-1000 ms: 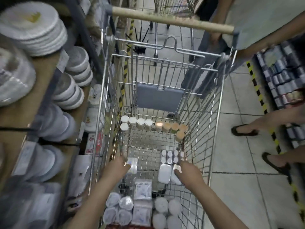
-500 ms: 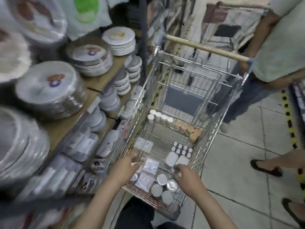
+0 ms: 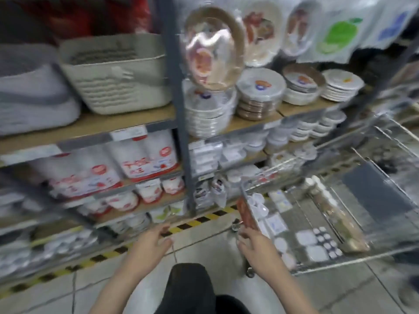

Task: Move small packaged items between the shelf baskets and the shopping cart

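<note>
Both hands had left the cart's inside as the view swung to the shelves: left hand [image 3: 151, 242] spread and empty at lower centre, right hand [image 3: 256, 245] loosely curled beside the shopping cart [image 3: 353, 259] at lower right, its grasp unclear, small packaged items [image 3: 306, 237] lying inside, suggesting a shelf pick next.

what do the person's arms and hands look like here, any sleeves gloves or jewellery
Both forearms are bare up to the bottom edge of the frame, with no sleeve in view. The left hand and the right hand wear no gloves. No watch, ring or bracelet shows, though the picture is blurred, so small items could be missed.
</note>
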Demonstrator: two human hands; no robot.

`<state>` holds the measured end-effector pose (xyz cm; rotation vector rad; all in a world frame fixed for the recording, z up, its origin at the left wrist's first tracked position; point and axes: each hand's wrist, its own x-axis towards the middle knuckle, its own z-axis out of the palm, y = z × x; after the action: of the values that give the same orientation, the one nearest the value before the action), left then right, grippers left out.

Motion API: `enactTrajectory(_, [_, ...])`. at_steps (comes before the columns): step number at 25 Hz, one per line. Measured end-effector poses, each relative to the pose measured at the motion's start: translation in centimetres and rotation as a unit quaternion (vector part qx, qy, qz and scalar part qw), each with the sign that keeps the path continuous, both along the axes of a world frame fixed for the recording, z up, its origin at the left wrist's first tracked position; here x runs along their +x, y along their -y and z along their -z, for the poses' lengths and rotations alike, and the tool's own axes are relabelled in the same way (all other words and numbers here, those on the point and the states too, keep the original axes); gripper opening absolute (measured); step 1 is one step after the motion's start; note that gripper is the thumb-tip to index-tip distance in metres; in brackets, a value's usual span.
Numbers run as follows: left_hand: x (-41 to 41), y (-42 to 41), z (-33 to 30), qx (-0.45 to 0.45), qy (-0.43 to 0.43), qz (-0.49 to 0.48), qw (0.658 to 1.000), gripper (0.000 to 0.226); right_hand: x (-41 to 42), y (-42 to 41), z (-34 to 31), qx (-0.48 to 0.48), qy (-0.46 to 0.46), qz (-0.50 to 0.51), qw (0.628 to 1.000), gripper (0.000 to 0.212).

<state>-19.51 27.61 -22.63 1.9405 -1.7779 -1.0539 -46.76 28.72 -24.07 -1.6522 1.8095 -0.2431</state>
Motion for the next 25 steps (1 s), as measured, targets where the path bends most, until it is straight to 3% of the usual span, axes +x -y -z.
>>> enactTrajectory(6, [10.7, -6.4, -2.3, 0.007, -0.040, -0.190, 0.981, 0.038, 10.8, 1.9, -3.1, -0.015, 0.020, -0.154, 0.988, 0.035])
enactTrajectory(13, [23.5, -10.0, -6.1, 0.037, -0.087, -0.294, 0.951, 0.029, 28.5, 4.2, -7.6, -0.041, 0.104, -0.251, 0.961, 0.029])
enactTrajectory(19, [31.5, -6.7, -9.0, -0.020, -0.051, -0.279, 0.959, 0.032, 36.3, 7.4, -10.5, -0.095, 0.139, -0.238, 0.957, 0.030])
enactTrajectory(25, [31.2, 1.7, -12.8, -0.134, -0.036, -0.190, 0.972, 0.033, 37.2, 12.1, -14.0, -0.157, 0.128, -0.209, 0.957, 0.029])
